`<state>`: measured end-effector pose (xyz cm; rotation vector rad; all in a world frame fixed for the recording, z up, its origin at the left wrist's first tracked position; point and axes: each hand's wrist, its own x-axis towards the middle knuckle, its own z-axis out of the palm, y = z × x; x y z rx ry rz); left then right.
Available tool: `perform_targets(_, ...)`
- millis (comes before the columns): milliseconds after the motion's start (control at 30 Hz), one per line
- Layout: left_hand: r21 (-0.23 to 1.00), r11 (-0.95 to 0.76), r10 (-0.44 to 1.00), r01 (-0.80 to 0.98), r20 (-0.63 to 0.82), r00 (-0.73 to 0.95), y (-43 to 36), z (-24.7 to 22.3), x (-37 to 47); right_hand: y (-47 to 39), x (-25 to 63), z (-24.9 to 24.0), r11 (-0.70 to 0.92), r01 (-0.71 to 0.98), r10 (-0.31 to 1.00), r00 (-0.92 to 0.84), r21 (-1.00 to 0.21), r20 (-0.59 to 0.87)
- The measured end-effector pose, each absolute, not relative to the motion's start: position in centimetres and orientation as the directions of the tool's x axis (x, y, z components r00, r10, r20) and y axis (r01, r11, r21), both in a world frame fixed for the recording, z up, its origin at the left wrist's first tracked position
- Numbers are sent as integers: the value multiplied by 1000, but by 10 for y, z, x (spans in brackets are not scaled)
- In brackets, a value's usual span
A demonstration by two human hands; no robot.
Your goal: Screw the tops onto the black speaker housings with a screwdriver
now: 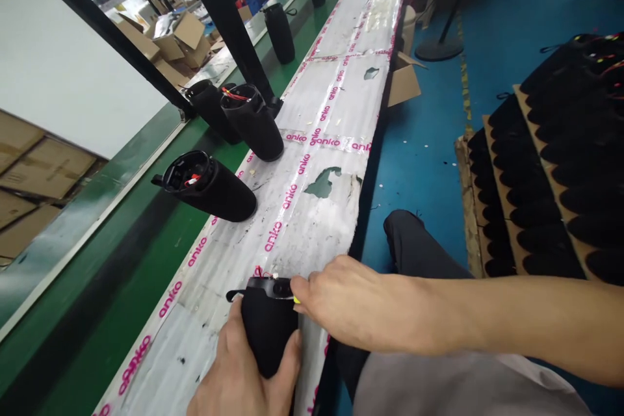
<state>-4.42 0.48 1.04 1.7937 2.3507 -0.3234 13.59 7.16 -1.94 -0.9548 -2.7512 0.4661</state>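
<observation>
1. On the long white board with pink letters (322,221), close to the person's lap, was a round black tube covered in soft-looking cloth (270,338). It was right between the two bare hands.
2. The left hand (234,380) was gripping the tube. Its fingers went round the left side and its thumb pressed on the right side. It had hold of the tube's body.
3. The right hand (341,296) was curled closed at the right side of the shiny black top rim (260,283). A small bright yellow bit (296,300) peeped out under its fingers. I could not tell if the hand gripped that bit or just covered it.
4. The tube's long way ran from its bottom, near the person, to its top, which was farther off. Some thin red wires (260,272) poked out there. I could not tell if the tube stood straight or leaned a little.
5. Both hands were at the tube, so neither had far to reach. The left one was nearer the low part, and the right one was nearer the top. The right arm came in from the side, across the tube's long way.
6. A flat black loop (235,296) stuck out on the rim's left side, away from the right hand and just beside the left fingers.
</observation>
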Motion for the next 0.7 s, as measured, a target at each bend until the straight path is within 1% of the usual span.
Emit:
perform_targets(67,11,259,926,966,-286,-245,10,11,-52,71,133,-28,738,567,639,-762,-366,107)
perform_targets(167,112,231,939,966,-286,-191,19,10,-64,72,126,-40,703,585,668,-738,-403,94)
perform_targets(267,210,236,939,949,-299,-168,24,11,-70,73,122,-55,707,553,663,-735,-441,140)
perform_targets(333,294,285,923,912,-340,-179,25,11,-72,73,123,-64,732,505,640,-739,-458,208)
perform_targets(400,398,304,922,866,-350,-163,24,11,-72,73,127,-69,745,447,630,-717,-495,299)
perform_targets(433,449,304,927,840,-343,-152,25,11,-72,73,130,-68,737,420,644,-674,-530,362)
perform_targets(500,513,311,933,800,-323,-156,26,9,-72,73,138,-61,690,377,710,-519,-618,476)
perform_targets(567,508,333,928,795,-324,-182,28,6,-72,74,148,-46,636,379,770,-373,-673,518)
perform_targets(600,478,338,925,811,-326,-194,29,5,-70,73,152,-38,620,406,784,-358,-671,507)
perform_targets(633,432,330,926,839,-321,-199,29,4,-68,71,156,-31,613,447,789,-387,-652,477)
perform_targets(700,313,289,932,905,-310,-190,28,4,-62,66,160,-20,605,542,792,-486,-584,370)
